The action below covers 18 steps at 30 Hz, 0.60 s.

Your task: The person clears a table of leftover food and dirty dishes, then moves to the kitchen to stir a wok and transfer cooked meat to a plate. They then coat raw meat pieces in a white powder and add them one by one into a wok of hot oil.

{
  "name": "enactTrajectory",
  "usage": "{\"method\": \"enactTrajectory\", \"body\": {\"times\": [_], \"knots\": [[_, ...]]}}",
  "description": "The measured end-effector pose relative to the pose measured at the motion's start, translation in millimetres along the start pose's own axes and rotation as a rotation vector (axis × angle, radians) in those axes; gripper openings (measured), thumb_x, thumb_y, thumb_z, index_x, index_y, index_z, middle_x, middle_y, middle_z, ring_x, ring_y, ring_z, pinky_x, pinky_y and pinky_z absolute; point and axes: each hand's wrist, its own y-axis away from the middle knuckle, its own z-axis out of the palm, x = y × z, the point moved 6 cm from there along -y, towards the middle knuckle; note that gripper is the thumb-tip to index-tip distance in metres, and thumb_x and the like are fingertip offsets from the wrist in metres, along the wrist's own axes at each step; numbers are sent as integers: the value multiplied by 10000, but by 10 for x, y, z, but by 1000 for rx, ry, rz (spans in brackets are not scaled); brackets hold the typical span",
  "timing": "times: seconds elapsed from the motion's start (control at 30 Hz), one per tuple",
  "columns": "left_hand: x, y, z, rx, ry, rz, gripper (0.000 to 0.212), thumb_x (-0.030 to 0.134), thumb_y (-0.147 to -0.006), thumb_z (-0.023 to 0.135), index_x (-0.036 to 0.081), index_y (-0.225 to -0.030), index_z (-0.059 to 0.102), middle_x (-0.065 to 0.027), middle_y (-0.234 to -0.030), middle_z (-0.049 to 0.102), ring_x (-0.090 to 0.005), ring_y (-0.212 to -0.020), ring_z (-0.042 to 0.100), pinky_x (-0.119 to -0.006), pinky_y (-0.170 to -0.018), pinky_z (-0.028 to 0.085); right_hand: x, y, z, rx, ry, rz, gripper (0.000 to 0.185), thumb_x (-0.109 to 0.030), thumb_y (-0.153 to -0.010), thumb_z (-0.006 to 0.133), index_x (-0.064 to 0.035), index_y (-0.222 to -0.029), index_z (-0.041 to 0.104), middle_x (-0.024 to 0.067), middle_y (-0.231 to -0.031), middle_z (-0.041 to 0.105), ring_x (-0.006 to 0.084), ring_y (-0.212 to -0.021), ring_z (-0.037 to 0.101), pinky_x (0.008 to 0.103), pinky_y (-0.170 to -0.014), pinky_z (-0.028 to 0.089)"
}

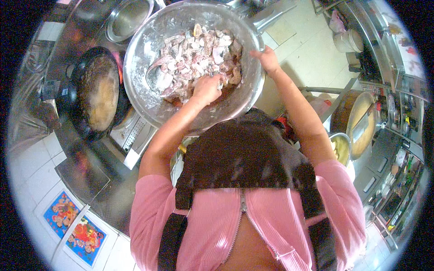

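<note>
A large stainless steel bowl (251,96) is in front of me, its inner wall dusted with white powder. Inside lies a heap of raw, powder-coated meat or fish chunks (193,56), pinkish with darker skin on some. My left hand (207,88) reaches into the near side of the heap, fingers curled around some of the chunks; the fingertips are partly hidden. With my right hand (268,60) I grip the bowl's right rim, thumb over the edge.
Left of the bowl, a black wok (98,91) holds bubbling, yellowish oil over a visible flame. A metal basin (130,18) stands beyond it. At right, a cleaver (363,123) rests on a round chopping block (356,142), beside a metal bowl (340,147). A white bucket (348,40) stands farther off.
</note>
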Motion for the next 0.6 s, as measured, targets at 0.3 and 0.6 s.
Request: {"method": "enactTrajectory", "body": {"times": [0.3,0.6], "knots": [[-820,324,-162,-186,1757,-175,258,90,-788,520,56,-1043,501,-101,-979,563,-232,-894,554,-397,-698,485,-15,130,34,-25,-138,-6,318,-165,-688,641,-9,-958,580,79,-818,625,165,-702,574,300,-673,447],[-1400,679,-350,348,1713,-171,195,-7,-757,548,13,-946,503,-116,-871,577,-205,-795,576,-308,-621,472,175,174,38,-34,-169,-9,318,-136,-710,622,14,-984,561,75,-860,607,164,-759,552,290,-698,429]]}}
